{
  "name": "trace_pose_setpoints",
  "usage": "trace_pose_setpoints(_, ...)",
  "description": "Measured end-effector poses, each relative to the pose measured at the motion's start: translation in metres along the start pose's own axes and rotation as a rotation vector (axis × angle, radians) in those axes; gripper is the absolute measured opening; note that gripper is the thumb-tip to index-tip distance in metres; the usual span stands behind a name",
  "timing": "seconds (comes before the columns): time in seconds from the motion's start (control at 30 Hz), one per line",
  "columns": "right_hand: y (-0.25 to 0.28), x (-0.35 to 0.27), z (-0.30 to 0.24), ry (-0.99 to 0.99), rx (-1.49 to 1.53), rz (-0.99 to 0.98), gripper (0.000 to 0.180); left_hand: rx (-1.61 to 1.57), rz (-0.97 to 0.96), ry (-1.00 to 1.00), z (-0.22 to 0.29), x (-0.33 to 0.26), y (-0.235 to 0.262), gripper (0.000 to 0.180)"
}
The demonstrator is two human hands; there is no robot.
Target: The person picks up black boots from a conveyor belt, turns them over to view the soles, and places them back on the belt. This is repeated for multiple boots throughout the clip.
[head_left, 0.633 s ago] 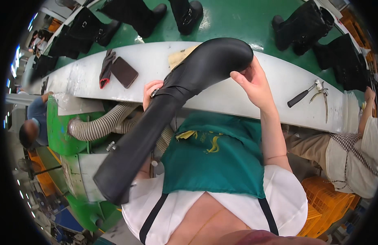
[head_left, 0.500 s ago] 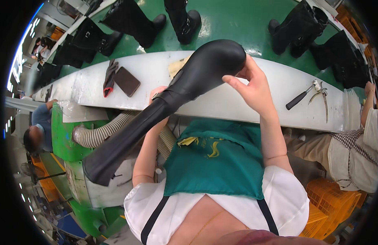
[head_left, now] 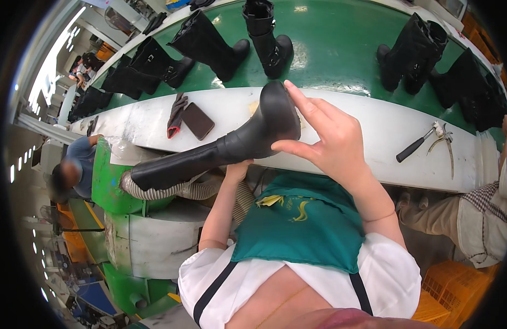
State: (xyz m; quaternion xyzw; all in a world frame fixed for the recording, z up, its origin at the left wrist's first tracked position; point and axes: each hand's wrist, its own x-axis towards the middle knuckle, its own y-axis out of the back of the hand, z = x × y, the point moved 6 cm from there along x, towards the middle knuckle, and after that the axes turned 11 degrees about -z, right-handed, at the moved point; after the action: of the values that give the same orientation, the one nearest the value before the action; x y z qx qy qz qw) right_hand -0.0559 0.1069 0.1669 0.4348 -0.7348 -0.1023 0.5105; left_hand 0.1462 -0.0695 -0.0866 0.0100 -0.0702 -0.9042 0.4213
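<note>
A tall black boot (head_left: 209,156) is held over the near edge of the white worktop, its shaft stretching left and its rounded toe at the right. My left hand (head_left: 240,169) supports it from below around the ankle, with most of its fingers hidden behind the boot. Across the toe end, my right hand (head_left: 335,134) spans the boot, fingertips at the upper edge and thumb against the lower edge. A scrap of yellowish material (head_left: 254,108) shows partly from behind the boot.
On the white worktop (head_left: 368,126) lie a dark phone (head_left: 197,121), a dark glove (head_left: 177,112), a black-handled hammer (head_left: 415,145) and pincers (head_left: 444,140). Several black boots (head_left: 212,46) stand on the green surface beyond. A ribbed hose (head_left: 198,189) joins a green machine at left. People are at both sides.
The boot has turned: its shaft has swung up nearer level and its toe end has tilted. My right hand has shifted round the toe, with fingers straighter. The whole view has shifted slightly.
</note>
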Motion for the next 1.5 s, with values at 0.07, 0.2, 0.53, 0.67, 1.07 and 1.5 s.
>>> trace_pose_setpoints(0.07,-0.002,0.001,0.001,-0.009,-0.027,-0.021,0.077,-0.124,-0.05,-0.064,-0.013,0.002,0.005,0.052)
trace_pose_setpoints(0.2,-0.002,0.007,0.013,-0.024,0.178,-0.062,0.059,-0.374,-0.128,-0.185,-0.02,0.001,0.004,0.078)
trace_pose_setpoints(0.53,-0.028,-0.003,0.092,-0.374,0.781,0.001,0.044,-0.579,-0.169,-0.026,0.049,-0.01,-0.024,0.075)
trace_pose_setpoints(0.67,-0.041,-0.013,0.121,-0.49,0.831,-0.024,0.046,-0.568,-0.182,0.074,0.078,-0.011,-0.036,0.071)
trace_pose_setpoints(1.07,-0.045,-0.027,0.134,-0.525,0.839,0.006,0.046,-0.591,-0.221,0.204,0.065,-0.013,-0.05,0.07)
trace_pose_setpoints(1.5,-0.022,-0.03,0.11,-0.427,0.847,0.11,0.044,-0.511,-0.364,0.066,0.046,-0.008,-0.049,0.08)
